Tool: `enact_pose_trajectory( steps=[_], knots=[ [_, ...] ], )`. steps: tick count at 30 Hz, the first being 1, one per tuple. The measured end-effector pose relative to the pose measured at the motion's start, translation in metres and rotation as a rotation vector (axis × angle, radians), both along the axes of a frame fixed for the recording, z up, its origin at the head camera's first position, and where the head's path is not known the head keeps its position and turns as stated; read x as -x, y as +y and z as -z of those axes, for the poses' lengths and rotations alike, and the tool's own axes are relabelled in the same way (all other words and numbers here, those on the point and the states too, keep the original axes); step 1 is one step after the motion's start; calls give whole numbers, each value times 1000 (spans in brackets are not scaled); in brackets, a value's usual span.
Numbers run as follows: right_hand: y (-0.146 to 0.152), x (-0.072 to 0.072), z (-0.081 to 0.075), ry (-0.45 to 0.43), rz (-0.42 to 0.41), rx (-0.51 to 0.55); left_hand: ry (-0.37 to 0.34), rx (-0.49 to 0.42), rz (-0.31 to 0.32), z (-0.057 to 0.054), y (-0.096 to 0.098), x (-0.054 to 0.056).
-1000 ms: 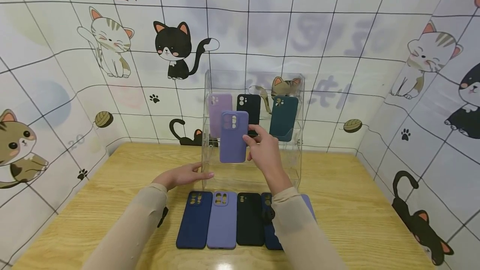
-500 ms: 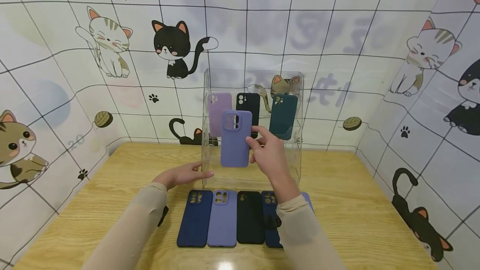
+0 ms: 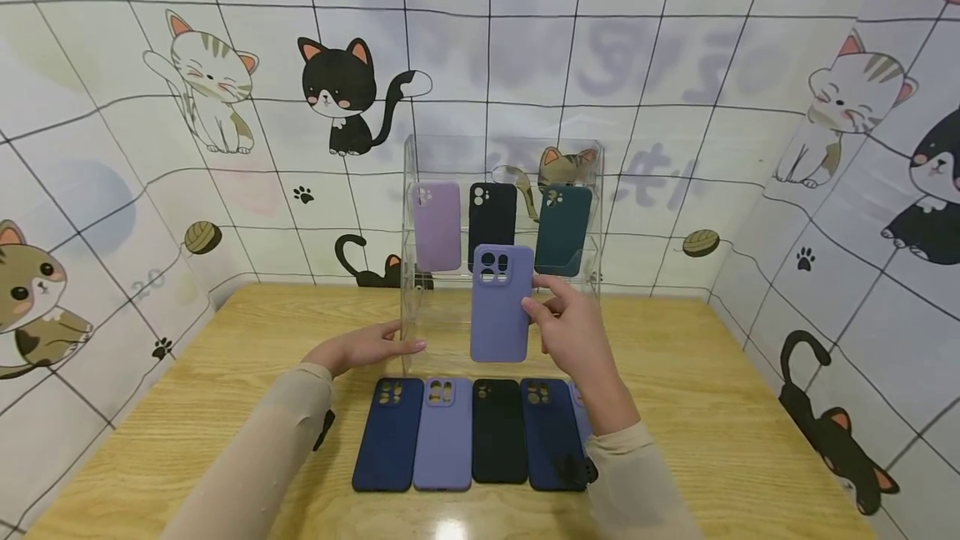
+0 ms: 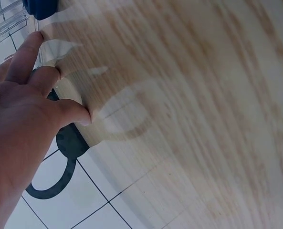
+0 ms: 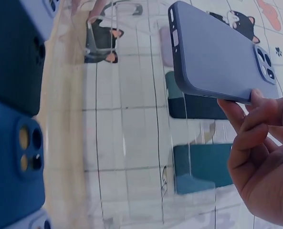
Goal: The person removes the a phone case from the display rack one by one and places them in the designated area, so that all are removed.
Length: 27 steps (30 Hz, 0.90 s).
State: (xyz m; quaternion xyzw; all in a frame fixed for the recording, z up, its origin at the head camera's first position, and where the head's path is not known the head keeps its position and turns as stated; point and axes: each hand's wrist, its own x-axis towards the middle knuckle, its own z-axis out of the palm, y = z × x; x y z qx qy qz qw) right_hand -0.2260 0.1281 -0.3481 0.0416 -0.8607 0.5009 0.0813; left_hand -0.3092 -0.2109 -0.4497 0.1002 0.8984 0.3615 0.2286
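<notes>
In the head view, my right hand (image 3: 576, 332) pinches a lavender phone case (image 3: 501, 319) by its right edge, thumb in front. It is held upright before a clear acrylic display stand (image 3: 408, 232). The right wrist view shows the case (image 5: 217, 52) from its bottom end, fingertips at the long edge. My left hand (image 3: 363, 347) rests against the stand's lower left side, thumb reaching across the front edge and fingers fairly straight. On the stand's upper tier are a pink-purple case (image 3: 437, 227), a black case (image 3: 492, 211), partly behind the held one, and a dark teal case (image 3: 564, 230).
Along the wooden table (image 3: 247, 432) lies a row of cases: a navy case (image 3: 388, 436), a lavender case (image 3: 443, 440), a black case (image 3: 499, 436), another navy case (image 3: 551, 432) and a further lavender case (image 3: 581, 411), partly hidden by the right wrist. Behind stands a cat-print wall (image 3: 465, 65).
My right hand has brought the lavender case right, down and nearer, uncovering the pink-purple case and more of the navy case on the table. The left hand stays at the stand.
</notes>
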Motion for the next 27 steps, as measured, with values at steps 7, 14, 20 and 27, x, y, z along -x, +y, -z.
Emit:
enact_pose_trajectory(
  steps=[7, 14, 20, 27],
  knots=[
    [29, -9, 14, -4, 20, -91, 0, 6, -6, -1, -1, -1],
    [66, -22, 25, -54, 48, -164, -6, 2, -6, -3, 0, -2],
    [95, -31, 32, -108, 84, -221, -4, 20, 19, -3, 0, -2],
    [126, -38, 38, -147, 119, -275, -6, 24, 6, -4, 1, -4]
  ],
)
